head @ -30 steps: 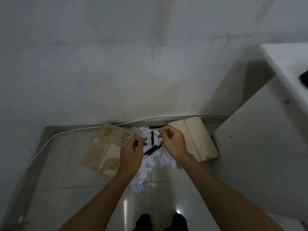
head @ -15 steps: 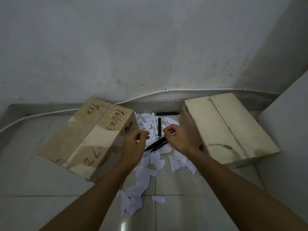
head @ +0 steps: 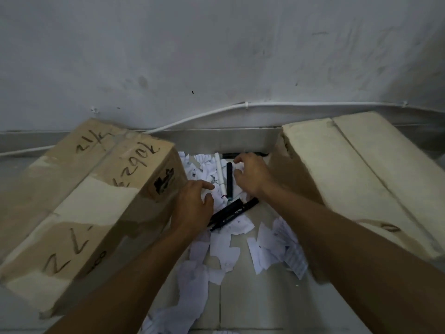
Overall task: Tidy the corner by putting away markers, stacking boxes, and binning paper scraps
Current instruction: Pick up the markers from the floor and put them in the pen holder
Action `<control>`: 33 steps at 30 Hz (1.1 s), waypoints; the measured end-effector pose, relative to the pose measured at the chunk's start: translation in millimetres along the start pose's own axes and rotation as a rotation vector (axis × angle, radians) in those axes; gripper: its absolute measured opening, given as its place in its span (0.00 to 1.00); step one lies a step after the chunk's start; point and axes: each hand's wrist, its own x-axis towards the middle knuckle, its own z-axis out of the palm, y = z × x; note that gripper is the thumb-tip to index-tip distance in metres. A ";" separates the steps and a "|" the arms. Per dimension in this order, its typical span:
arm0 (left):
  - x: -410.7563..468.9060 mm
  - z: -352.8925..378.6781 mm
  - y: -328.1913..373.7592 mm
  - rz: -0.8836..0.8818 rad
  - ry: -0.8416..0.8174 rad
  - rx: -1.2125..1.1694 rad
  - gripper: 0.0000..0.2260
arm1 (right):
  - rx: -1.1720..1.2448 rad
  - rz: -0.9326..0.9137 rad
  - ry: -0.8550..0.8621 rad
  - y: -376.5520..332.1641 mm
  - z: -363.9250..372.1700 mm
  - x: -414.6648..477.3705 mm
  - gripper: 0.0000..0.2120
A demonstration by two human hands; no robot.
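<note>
A person bends over a littered corner, both hands down among paper scraps on the floor, between a scrawled-on box at left and a plain box at right. The left hand has its grip open, fingers straight and the forefinger aimed right at a white marker. The right hand hangs with fingers bent over the scraps, and it cannot be told whether that grip pinches anything.

Between the hands, the white marker and a black marker lie side by side, long axes running near to far — the black one just left of the right fingertips, the white one just right of the left forefinger. A pair of black markers slants from near left to far right, near ends by the left thumb, far ends under the right wrist. One more dark marker rests along the skirting, its axis left to right, beyond the right hand.

On this layout the side-by-side two look the likeliest next pick — each hand nearest its own, fingers closing across the barrel. No marker is put away yet, and the boxes stand unstacked.
</note>
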 end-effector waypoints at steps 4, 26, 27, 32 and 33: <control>16.3 15.4 -10.2 -0.005 0.104 0.075 0.12 | -0.222 -0.034 -0.035 7.1 4.5 34.1 0.20; 51.3 30.6 7.3 -0.194 0.103 -0.054 0.13 | 0.136 0.187 0.159 -1.2 38.3 17.4 0.12; 55.3 31.4 8.5 -0.236 0.098 -0.068 0.12 | 0.092 0.218 0.096 -0.7 44.7 15.1 0.14; 63.5 30.8 18.8 -0.300 0.192 -0.154 0.12 | 0.069 0.226 0.081 3.0 55.3 9.7 0.13; 64.1 29.9 21.8 -0.310 0.209 -0.174 0.11 | 0.123 0.240 0.088 2.8 52.5 9.7 0.13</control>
